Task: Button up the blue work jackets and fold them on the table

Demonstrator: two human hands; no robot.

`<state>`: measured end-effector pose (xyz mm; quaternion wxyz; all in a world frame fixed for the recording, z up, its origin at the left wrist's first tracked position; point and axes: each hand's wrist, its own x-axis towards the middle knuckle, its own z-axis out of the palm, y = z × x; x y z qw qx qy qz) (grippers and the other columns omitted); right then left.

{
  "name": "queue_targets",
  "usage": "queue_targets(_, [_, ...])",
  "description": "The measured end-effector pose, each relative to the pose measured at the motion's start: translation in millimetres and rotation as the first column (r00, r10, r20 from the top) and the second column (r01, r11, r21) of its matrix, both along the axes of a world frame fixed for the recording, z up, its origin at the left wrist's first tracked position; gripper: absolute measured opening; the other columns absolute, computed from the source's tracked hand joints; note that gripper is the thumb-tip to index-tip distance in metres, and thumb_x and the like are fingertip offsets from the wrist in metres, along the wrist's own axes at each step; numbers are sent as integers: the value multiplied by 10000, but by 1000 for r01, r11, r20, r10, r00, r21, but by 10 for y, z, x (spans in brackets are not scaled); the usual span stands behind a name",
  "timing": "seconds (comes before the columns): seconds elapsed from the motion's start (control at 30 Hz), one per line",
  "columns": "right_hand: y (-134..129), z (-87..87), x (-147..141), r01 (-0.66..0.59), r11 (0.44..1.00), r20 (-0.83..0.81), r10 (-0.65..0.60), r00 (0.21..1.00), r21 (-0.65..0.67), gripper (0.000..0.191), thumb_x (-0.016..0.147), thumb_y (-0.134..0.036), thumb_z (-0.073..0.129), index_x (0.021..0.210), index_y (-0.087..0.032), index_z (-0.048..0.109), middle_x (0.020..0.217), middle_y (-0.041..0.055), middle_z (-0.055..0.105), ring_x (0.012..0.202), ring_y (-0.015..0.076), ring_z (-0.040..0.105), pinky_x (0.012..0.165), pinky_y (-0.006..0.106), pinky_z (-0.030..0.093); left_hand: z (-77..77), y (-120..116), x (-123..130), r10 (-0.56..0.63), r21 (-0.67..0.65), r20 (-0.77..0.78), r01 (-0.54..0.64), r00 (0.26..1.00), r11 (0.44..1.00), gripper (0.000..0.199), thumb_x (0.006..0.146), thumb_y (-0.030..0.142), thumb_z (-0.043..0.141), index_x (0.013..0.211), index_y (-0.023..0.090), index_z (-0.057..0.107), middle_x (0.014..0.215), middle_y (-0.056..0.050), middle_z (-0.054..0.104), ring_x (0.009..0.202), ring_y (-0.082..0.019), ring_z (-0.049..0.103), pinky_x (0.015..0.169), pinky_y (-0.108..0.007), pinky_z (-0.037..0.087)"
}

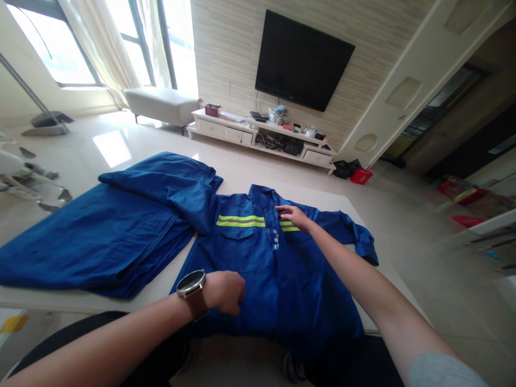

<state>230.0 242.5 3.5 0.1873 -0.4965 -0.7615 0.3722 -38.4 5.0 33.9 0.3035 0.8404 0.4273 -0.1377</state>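
Observation:
A blue work jacket (250, 263) lies front up on a white table (334, 201), its lower part hanging over the near edge. Yellow-green and grey reflective bands cross its chest, and several light fasteners show along the front opening. My left hand (226, 292), with a brown-strapped watch on the wrist, is curled at the jacket's lower left front; what its fingers hold, if anything, is hidden. Near the chest band right of the opening is my right hand (293, 216), its fingers partly spread. Left of the jacket lies a folded blue garment (97, 236).
Beyond the table stand a low white TV cabinet (226, 131) with small items on it and a white bench (161, 105). A television (304, 59) hangs on the wall. A red bag (362, 175) sits on the floor; a white rack (20, 172) is at the left.

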Motion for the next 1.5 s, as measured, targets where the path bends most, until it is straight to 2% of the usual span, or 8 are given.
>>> queue_targets(0.1, [-20, -33, -186, -184, 981, -20, 186, 982, 52, 562, 839, -106, 595, 1389, -222, 603, 1326, 102, 670, 1163, 224, 660, 986, 386, 552, 82, 270, 0, 35, 82, 63, -40, 997, 996, 319, 846, 345, 612, 1114, 276, 770, 1059, -76, 763, 995, -281, 703, 931, -409, 569])
queue_targets(0.2, [42, -78, -321, -229, 946, 210, 182, 961, 229, 495, 846, -138, 641, 1338, -192, 638, 1386, 117, 627, 1279, 245, 579, 1101, 407, 462, -32, 629, -5, 79, 300, 171, -129, 982, 945, 423, 889, 298, 579, 1297, 227, 670, 1303, -115, 676, 1194, -275, 627, 1067, -388, 498])
queue_targets(0.27, [95, -103, -396, -287, 924, 352, 188, 917, 252, 535, 845, -184, 694, 1373, -192, 608, 1442, 129, 577, 1358, 267, 501, 1153, 441, 394, -192, 809, -22, 118, 367, 174, -176, 978, 913, 537, 902, 316, 594, 1431, 227, 569, 1514, -129, 520, 1368, -312, 499, 1168, -462, 407])
queue_targets(0.37, [156, -114, -503, -384, 906, 514, 247, 821, 177, 499, 874, -276, 713, 1359, -232, 602, 1450, 120, 552, 1403, 304, 412, 1139, 532, 356, -435, 930, -64, 191, 322, 100, -214, 976, 922, 701, 900, 460, 641, 1552, 346, 411, 1682, -84, 264, 1517, -401, 264, 1194, -666, 259])
queue_targets(0.53, [192, -105, -648, -439, 893, 645, 277, 713, 102, 323, 885, -336, 716, 1185, -232, 651, 1333, 106, 568, 1283, 321, 430, 1048, 539, 381, -638, 929, -94, 190, 267, 58, -198, 980, 943, 794, 864, 575, 673, 1569, 441, 333, 1712, -49, 171, 1545, -435, 152, 1167, -739, 187])
queue_targets(0.73, [141, -92, -660, -493, 869, 615, 366, 699, 43, 169, 869, -291, 726, 1012, -211, 683, 1247, 77, 599, 1222, 266, 470, 1015, 410, 395, -593, 870, 5, 186, 225, 27, -187, 982, 956, 938, 750, 578, 790, 1562, 456, 337, 1710, -55, 179, 1541, -457, 136, 1157, -751, 194])
queue_targets(1.03, [215, -22, -508, -391, 920, 570, 335, 750, -27, 96, 888, -220, 659, 951, -152, 684, 911, 46, 692, 775, 152, 595, 646, 234, 411, -498, 714, 136, 146, 153, -43, -138, 988, 979, 1103, 629, 527, 896, 1564, 469, 313, 1713, -67, 156, 1538, -464, 124, 1138, -777, 193])
queue_targets(1.5, [205, -126, -414, -308, 948, 449, 308, 839, -73, 212, 806, -315, 746, 936, -148, 731, 873, 25, 717, 770, 145, 614, 668, 224, 431, -509, 725, 146, 153, 158, -38, -145, 987, 977, 1095, 627, 527, 905, 1556, 475, 328, 1710, -61, 164, 1528, -472, 133, 1133, -790, 201])
